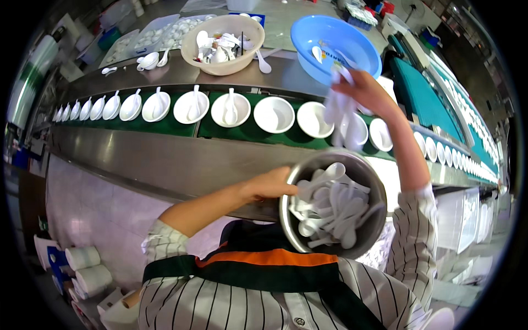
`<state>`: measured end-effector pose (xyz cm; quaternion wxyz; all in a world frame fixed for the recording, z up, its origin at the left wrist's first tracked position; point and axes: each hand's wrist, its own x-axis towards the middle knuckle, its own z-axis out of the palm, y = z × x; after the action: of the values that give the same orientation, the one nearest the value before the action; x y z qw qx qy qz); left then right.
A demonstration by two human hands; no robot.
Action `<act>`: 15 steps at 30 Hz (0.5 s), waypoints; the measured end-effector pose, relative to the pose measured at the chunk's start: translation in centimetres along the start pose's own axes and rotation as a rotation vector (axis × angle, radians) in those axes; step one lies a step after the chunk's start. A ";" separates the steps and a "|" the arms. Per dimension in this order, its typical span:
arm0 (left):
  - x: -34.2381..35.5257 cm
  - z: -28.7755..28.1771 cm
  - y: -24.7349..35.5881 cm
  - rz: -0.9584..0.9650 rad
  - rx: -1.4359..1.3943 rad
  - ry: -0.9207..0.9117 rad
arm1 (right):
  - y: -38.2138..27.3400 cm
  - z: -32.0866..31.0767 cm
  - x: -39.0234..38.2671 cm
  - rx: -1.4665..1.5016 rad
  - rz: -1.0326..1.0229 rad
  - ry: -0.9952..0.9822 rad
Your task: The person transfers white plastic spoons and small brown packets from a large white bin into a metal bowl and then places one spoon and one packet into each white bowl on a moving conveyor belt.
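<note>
My left hand (269, 185) is closed on the rim of a deep metal bowl (378, 223), held near my body. Inside it lie many white soup spoons (338, 206) in a loose heap. Over the conveyor, my right hand (360, 92) grips a bunch of white spoons (336, 110), smeared by motion and hanging downward. A row of white bowls runs along the green belt (247, 133). To the left of my right hand, a bowl (274, 115) and its right neighbour (315, 119) show no spoon. Farther left, bowls hold one spoon (231, 108) each.
Beyond the belt, a steel ledge (159, 74) carries a beige basin (254, 38) of mixed spoons and a blue basin (335, 33) with a few. Loose spoons lie beside the beige basin. A teal conveyor (426, 93) stands at the right. White stacked rolls (91, 269) sit lower left.
</note>
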<state>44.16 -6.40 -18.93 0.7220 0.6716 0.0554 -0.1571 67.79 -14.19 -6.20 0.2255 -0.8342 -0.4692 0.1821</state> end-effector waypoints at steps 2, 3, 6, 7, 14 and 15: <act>-0.4 -2.2 -2.4 -0.063 0.030 -0.025 | 2.1 4.0 5.1 -0.046 -0.218 0.173; -1.2 -3.2 -1.6 -0.016 0.112 -0.049 | 2.2 6.4 7.3 0.121 -0.038 -0.033; -2.6 -4.5 -0.9 0.114 0.088 -0.019 | 4.8 12.8 11.8 0.170 0.059 -0.108; -3.3 -4.6 -0.8 0.064 0.106 -0.003 | 4.8 14.2 11.7 0.140 0.085 -0.118; -3.2 -5.0 -2.2 -0.018 0.225 0.102 | 5.3 13.1 11.6 0.120 0.002 -0.069; -2.9 -5.1 -2.3 -0.063 0.263 0.103 | 5.6 13.5 11.5 0.122 -0.005 -0.074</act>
<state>41.39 -1.01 -20.70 0.6185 0.7656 0.0924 -0.1509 70.43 -4.08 -21.58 0.2587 -0.8104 -0.4675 0.2403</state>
